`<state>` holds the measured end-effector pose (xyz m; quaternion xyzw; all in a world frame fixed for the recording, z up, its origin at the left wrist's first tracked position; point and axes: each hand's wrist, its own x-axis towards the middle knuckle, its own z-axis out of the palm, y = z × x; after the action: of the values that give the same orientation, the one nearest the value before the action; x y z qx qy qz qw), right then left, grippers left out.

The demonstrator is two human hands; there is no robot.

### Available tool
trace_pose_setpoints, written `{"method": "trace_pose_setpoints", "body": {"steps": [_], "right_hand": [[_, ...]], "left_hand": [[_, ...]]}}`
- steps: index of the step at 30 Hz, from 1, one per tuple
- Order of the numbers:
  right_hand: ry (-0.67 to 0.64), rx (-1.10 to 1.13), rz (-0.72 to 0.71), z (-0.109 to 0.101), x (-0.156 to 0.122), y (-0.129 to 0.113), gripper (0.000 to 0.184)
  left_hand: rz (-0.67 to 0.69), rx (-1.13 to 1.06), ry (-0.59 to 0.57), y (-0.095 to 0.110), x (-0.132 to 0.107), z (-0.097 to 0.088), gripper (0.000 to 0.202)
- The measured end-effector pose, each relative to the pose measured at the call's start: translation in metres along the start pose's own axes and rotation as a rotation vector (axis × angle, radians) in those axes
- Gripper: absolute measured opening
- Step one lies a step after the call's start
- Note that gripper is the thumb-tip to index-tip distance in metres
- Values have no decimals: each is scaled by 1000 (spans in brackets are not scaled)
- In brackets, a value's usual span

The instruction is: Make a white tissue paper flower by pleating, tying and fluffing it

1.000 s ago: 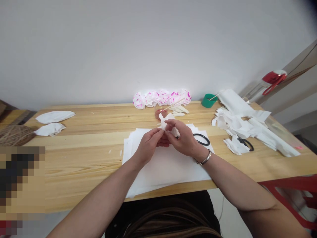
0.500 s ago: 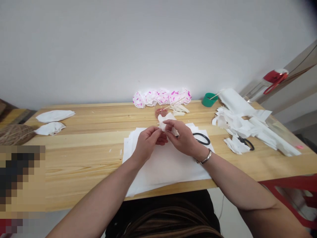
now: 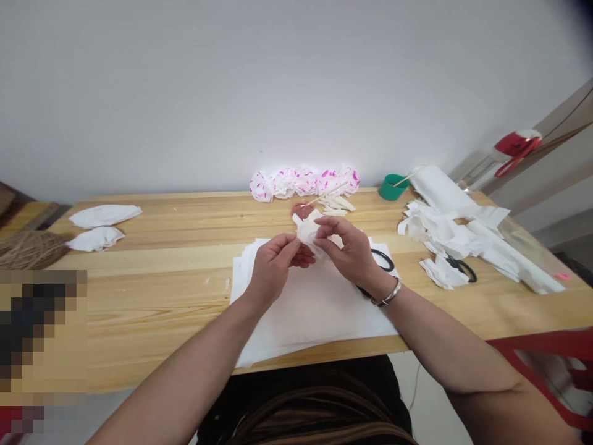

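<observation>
One ball of brown twine (image 3: pixel 30 250) sits at the left end of the wooden surface (image 3: pixel 157 272), just beside two white pieces (image 3: pixel 96 239). Towards the centre lies a stack of white sheets (image 3: pixel 310 309). Above it, the left hand (image 3: pixel 272 262) has thumb and forefinger closed on the lower left edge of a small white paper piece (image 3: pixel 307 230). The paper piece stands between the hands, in front of a reddish dish (image 3: pixel 300 211) with a thin stick (image 3: pixel 327 193) across it; behind runs a row of crumpled white balls (image 3: pixel 303 182) marked in magenta. The right hand (image 3: pixel 354 252) (a silver bracelet (image 3: pixel 388 293) at its wrist) is half open, thumb and forefinger at the paper's right side; whether they grip it cannot be told. Pale strips (image 3: pixel 337 205) lie beyond this hand, and a black loop handle (image 3: pixel 390 262) shows beside it. Further right come a green container (image 3: pixel 393 188), a heap of white scraps (image 3: pixel 440 232) and a clear bottle (image 3: pixel 504 154) with a red cap.
</observation>
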<state>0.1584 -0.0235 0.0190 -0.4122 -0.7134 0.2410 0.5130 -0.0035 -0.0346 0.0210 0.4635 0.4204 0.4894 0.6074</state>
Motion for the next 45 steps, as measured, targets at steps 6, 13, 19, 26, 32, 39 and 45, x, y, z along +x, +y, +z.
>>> {"method": "trace_pose_setpoints", "body": {"steps": [6, 13, 19, 26, 32, 39, 45], "right_hand": [[7, 248, 134, -1, 3, 4, 24], [-95, 303, 132, 0, 0, 4, 29], [-109, 386, 152, 1, 1, 4, 26], [92, 312, 221, 2, 3, 6, 18], [-34, 57, 101, -5, 2, -4, 26], [-28, -172, -114, -2, 0, -7, 11], [141, -38, 168, -3, 3, 2, 21]], "left_hand": [[19, 16, -9, 1, -1, 0, 22], [-8, 65, -5, -1, -1, 0, 31], [-27, 182, 38, -1, 1, 1, 32], [-26, 146, 58, -3, 3, -2, 31], [24, 218, 20, -4, 0, 0, 29], [105, 372, -22, -5, -3, 2, 26], [32, 310, -20, -6, -2, 0, 28]]}}
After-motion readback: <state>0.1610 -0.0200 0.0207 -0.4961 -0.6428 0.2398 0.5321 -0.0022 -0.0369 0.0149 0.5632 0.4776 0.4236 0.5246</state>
